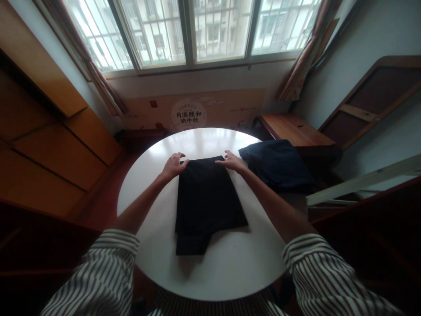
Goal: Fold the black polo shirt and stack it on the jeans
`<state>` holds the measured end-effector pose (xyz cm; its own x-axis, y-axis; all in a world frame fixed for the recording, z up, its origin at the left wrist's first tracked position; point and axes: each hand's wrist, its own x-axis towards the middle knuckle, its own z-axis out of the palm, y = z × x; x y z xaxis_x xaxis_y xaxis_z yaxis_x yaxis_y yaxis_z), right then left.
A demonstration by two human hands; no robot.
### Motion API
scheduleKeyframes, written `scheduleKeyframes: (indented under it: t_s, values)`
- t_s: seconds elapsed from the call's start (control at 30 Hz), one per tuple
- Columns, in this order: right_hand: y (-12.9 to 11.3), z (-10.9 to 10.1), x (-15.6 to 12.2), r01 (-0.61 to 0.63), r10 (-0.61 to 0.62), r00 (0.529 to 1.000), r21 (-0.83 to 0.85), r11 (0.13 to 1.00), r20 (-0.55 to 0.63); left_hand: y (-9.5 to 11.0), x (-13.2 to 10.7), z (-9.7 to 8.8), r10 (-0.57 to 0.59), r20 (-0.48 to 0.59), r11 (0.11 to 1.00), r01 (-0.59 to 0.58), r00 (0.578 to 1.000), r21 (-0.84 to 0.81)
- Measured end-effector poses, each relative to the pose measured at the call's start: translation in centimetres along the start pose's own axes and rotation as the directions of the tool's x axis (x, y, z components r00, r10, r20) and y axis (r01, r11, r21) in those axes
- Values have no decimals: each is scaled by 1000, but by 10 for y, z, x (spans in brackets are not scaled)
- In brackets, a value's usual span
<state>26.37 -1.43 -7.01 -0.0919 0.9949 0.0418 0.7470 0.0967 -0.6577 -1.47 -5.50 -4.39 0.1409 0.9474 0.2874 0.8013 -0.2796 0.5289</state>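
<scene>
Black shorts (207, 197) lie flat on a round white table (151, 206), their waist edge away from me and one leg reaching lower at the near left. At the far left corner of that edge is my left hand (173, 166), thumb and fingers apart. My right hand (233, 160) is at the far right corner, its thumb over the cloth and its fingers spread. Both hands look open; whether the thumbs press on the cloth I cannot tell.
A dark blue pile of folded clothing (278, 164) sits at the table's right edge. Behind it stands a wooden side table (296, 129). Wooden cabinets (59, 149) are on the left. A printed banner (148, 107) runs under the barred window (217, 30).
</scene>
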Motion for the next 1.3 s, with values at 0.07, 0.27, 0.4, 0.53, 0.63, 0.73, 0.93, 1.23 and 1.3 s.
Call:
scheduleKeyframes:
  t_s: [0.07,0.27,0.4,0.53,0.63,0.73,0.93,1.23,1.3]
  values:
    - [-4,-2,10,-8,7,999,19,1000,54,-26,16,1,-57,64,998,59,996,-22]
    - [-20,-8,23,37,-50,983,77,996,179,-42,27,2,-30,249,993,57,968,-105]
    - [-26,-16,13,150,-163,981,127,981,105,-29,22,-13,103,190,980,-67,976,-187]
    - [-25,-37,-31,358,-360,933,154,921,-18,-15,-16,-36,194,39,962,-182,980,-203]
    - [-18,-58,-89,657,-656,753,97,748,-45,-4,-70,-53,346,-85,926,-355,934,-128]
    - [-5,-69,-151,805,-803,593,-10,593,62,6,-130,-61,586,-30,808,-587,810,-45]
    - [28,-49,-225,916,-900,395,-158,370,183,2,-203,-51,755,206,638,-770,623,-12]
    - [1,-37,-217,887,-885,462,-49,459,57,32,-183,-51,702,185,710,-696,687,-109]
    - [-20,-25,-197,858,-858,514,-40,513,23,49,-162,-38,630,138,777,-624,765,-87]
